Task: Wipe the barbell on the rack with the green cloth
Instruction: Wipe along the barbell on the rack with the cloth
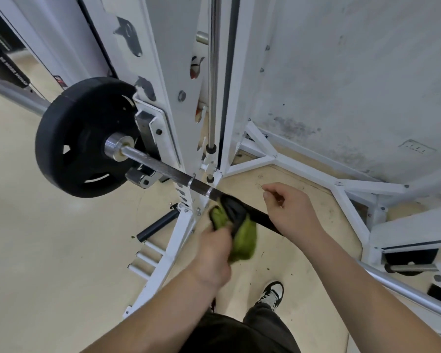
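The barbell [163,169] lies across the white rack [168,103], running from the upper left down to the lower right. A black weight plate [82,138] sits on its left end. My left hand [214,253] grips the green cloth [245,240], which is bunched against the dark bar just right of the rack upright. A black fold or strap [233,210] lies over the bar at the cloth. My right hand [293,212] is over the bar just right of the cloth, its fingers loosely curled with nothing seen in them. My right forearm hides the bar beyond that hand.
A chrome guide rod [213,72] runs down the upright. White base struts [303,169] spread over the beige floor toward a stained wall [354,72]. Short pegs [150,253] and a black handle [158,225] stick out at the rack foot. My shoe [271,294] stands below the bar.
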Motion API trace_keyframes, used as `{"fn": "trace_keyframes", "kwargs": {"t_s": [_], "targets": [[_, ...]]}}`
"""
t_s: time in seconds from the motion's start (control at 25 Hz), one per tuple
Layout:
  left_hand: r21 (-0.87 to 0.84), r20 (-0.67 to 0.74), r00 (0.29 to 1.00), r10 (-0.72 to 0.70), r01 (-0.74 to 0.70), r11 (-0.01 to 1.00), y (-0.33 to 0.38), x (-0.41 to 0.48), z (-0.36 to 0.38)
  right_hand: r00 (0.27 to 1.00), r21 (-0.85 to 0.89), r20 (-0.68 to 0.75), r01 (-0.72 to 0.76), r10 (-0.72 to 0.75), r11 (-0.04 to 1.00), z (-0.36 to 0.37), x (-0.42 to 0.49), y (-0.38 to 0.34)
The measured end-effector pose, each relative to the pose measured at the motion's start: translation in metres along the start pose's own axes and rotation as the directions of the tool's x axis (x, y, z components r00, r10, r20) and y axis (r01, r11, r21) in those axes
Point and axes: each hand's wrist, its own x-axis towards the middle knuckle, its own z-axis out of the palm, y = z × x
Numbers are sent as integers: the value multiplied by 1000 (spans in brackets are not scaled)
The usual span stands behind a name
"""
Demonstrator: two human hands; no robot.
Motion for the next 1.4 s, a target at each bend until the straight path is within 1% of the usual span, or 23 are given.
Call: {"fn": "trace_keyframes", "kwargs": {"t_s": [0.08,0.16,0.24,0.36,0.4,0.52,0.6,0.72,0.8,0.84,0.88,0.92,0.96,1.0,1.04,1.08,1.12,1.16,1.2,1.24,1.32,1.36,1.4], "targets": [[-137,-171,973,158,-182,974,40,15,-26,1000,-13,26,18,-18,1000,9,4,-6],[-84,-361,884,297,-348,934,67,26,-31,997,-45,65,46,-43,998,20,6,-14],[73,-405,860,310,-307,949,67,21,-9,994,-86,88,68,-61,994,29,9,-23],[222,-207,970,128,-80,972,28,8,10,991,-134,118,80,-64,988,36,17,-33],[213,-174,980,100,-61,975,25,7,5,990,-152,128,79,-59,985,37,20,-34],[37,-347,905,245,-248,968,58,26,-18,987,-202,156,78,-46,976,37,24,-37],[38,-413,859,303,-317,948,78,30,-21,984,-216,175,78,-40,973,39,23,-40],[225,-273,912,307,-250,942,58,8,-12,984,-158,173,68,-40,985,39,21,-44],[292,-131,921,366,-317,903,56,-10,-19,986,-106,158,69,-52,992,35,22,-43],[336,-94,863,496,-441,832,68,-15,-26,988,-81,145,59,-47,995,32,23,-42],[455,-41,753,657,-571,683,85,-15,-32,991,-60,131,38,-30,997,28,24,-41],[618,52,610,791,-641,454,105,-14,-35,993,-44,121,15,-9,999,26,25,-40],[766,197,473,858,-621,167,122,-10,-36,994,-31,114,-1,5,1000,24,25,-39],[857,354,423,834,-503,-109,138,-3,-32,994,-20,108,-9,11,1000,24,24,-38],[882,454,482,749,-359,-304,147,6,-27,994,-12,105,-15,17,1000,24,23,-37],[875,473,597,649,-229,-427,150,15,-19,995,-3,102,-22,22,1000,23,22,-35],[850,453,694,560,-145,-507,149,21,-10,995,8,99,-27,26,1000,23,20,-34],[827,429,751,503,-102,-553,144,24,-1,995,20,91,-29,27,999,23,18,-32],[801,447,763,468,-107,-590,135,27,7,997,28,73,-28,26,999,22,17,-30],[753,518,741,426,-159,-639,124,27,15,998,34,47,-32,30,999,20,17,-28],[608,719,610,333,-320,-726,105,24,14,999,52,7,-53,53,997,17,18,-24],[576,761,574,302,-382,-723,111,27,7,998,62,-1,-62,62,996,14,19,-22],[603,748,592,301,-416,-681,124,32,-1,998,65,9,-69,68,996,11,19,-21]]}}
